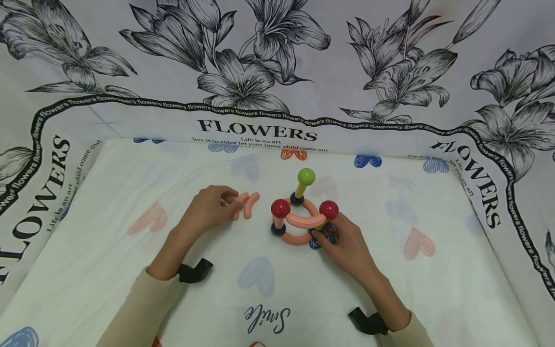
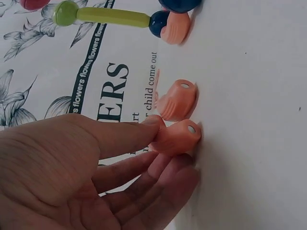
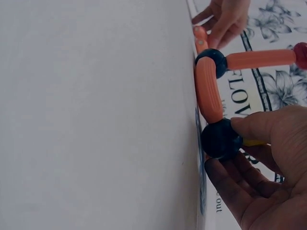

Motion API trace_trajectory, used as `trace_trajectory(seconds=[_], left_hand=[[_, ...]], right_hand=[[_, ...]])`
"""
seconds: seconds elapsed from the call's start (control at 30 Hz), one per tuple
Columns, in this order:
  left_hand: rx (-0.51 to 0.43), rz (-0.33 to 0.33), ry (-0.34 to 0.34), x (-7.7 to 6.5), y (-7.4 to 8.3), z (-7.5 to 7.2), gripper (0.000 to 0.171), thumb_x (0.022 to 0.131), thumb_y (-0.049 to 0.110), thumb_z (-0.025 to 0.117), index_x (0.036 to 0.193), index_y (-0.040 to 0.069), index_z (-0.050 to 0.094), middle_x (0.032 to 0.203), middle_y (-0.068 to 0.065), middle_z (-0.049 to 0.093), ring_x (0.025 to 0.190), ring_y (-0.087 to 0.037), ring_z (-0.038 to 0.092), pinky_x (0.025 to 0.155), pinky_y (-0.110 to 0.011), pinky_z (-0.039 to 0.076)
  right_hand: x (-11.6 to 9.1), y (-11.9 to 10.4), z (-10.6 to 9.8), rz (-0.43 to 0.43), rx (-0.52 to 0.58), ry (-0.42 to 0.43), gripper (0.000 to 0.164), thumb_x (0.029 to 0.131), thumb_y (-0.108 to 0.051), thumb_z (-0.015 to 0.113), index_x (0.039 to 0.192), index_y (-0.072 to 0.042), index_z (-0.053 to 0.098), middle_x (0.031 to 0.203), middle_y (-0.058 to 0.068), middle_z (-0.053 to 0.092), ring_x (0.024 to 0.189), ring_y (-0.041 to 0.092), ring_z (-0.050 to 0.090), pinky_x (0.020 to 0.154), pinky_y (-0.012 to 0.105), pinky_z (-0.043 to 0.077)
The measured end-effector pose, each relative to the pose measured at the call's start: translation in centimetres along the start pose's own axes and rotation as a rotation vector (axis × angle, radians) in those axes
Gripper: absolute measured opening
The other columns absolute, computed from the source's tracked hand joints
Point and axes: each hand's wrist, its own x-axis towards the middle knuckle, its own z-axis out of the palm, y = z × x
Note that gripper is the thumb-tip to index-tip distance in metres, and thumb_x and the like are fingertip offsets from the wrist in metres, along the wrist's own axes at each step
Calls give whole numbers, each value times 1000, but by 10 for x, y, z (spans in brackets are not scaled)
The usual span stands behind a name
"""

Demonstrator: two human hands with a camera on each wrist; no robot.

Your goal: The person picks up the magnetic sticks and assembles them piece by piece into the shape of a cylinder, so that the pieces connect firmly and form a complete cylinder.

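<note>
A toy frame of sticks and balls stands on the cloth. Curved orange sticks (image 1: 297, 239) and dark blue balls (image 1: 278, 229) form its base ring. Upright sticks rise from it, topped by a green ball (image 1: 306, 176) and two red balls (image 1: 280, 208). Another curved stick (image 1: 305, 221) spans the two red balls. My right hand (image 1: 349, 243) holds the frame's right corner, thumb and fingers about a dark blue ball (image 3: 221, 139). To the left, my left hand (image 1: 212, 206) pinches a loose curved orange stick (image 2: 180, 137). A second loose one (image 2: 178, 100) lies beside it.
A white cloth (image 1: 208, 308) printed with hearts and the word "Smile" covers the surface. Behind it, a flower-printed cloth (image 1: 169, 113) with a black lettered band borders the work area. Black straps' ends (image 1: 195, 271) stick out from both wrists.
</note>
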Motion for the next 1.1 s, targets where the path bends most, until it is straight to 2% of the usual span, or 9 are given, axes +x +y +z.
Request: trace_trajectory(seconds=[0.13, 0.27, 0.4, 0.5, 0.67, 0.8, 0.97, 1.1], left_hand=[[-17, 0, -54, 1, -3, -4, 50, 101, 49, 68, 127, 8, 76, 109, -11, 80, 103, -27, 73, 85, -42, 58], [-70, 36, -108, 0, -6, -11, 45, 100, 48, 71, 126, 12, 78, 109, -8, 81, 104, -24, 73, 88, -41, 57], [-106, 30, -115, -1, -7, -18, 47, 97, 53, 73, 124, 14, 79, 103, -4, 82, 103, -22, 74, 85, -35, 55], [-107, 16, -105, -1, -8, -21, 48, 97, 53, 74, 124, 14, 79, 109, -4, 81, 103, -22, 74, 84, -32, 55], [-134, 27, -110, -1, -9, -22, 46, 98, 44, 75, 128, 10, 76, 114, -8, 81, 101, -22, 74, 83, -30, 55], [-180, 43, -114, -3, -7, -25, 42, 99, 38, 75, 130, 9, 75, 111, -7, 82, 99, -21, 75, 84, -32, 57], [-272, 69, -137, -2, 3, -31, 41, 100, 32, 73, 136, 12, 70, 105, -9, 82, 101, -27, 77, 88, -42, 63], [-314, 67, -145, -2, 14, -36, 44, 99, 43, 75, 134, 17, 71, 108, -11, 79, 101, -30, 77, 89, -46, 64]], right_hand=[[-1, 1, 1, 4, -6, 3, 47, 87, -12, 87, 130, -10, 70, 116, 6, 75, 103, 19, 75, 86, 39, 65], [-3, 1, 1, 2, -8, 6, 48, 87, -12, 87, 131, -11, 69, 117, 6, 75, 103, 20, 75, 87, 39, 65], [-4, 2, 2, 3, 0, 2, 47, 88, -12, 87, 132, -11, 68, 120, 7, 75, 106, 21, 76, 87, 39, 65], [-5, 2, 2, 3, 4, -2, 46, 89, -13, 86, 131, -11, 68, 122, 7, 75, 107, 21, 76, 87, 38, 65], [-6, 4, 1, -7, -10, 0, 46, 88, -12, 86, 130, -11, 68, 120, 7, 74, 104, 21, 76, 86, 39, 65], [-6, 6, -2, -16, -23, -3, 46, 88, -12, 86, 131, -11, 68, 120, 8, 74, 104, 21, 76, 86, 40, 65], [-3, 8, -4, -21, -9, -2, 47, 87, -10, 87, 131, -10, 68, 121, 10, 74, 106, 23, 76, 85, 40, 65], [1, 9, -2, -35, 16, -12, 49, 88, -8, 86, 133, -9, 67, 121, 10, 74, 107, 25, 76, 87, 41, 65]])
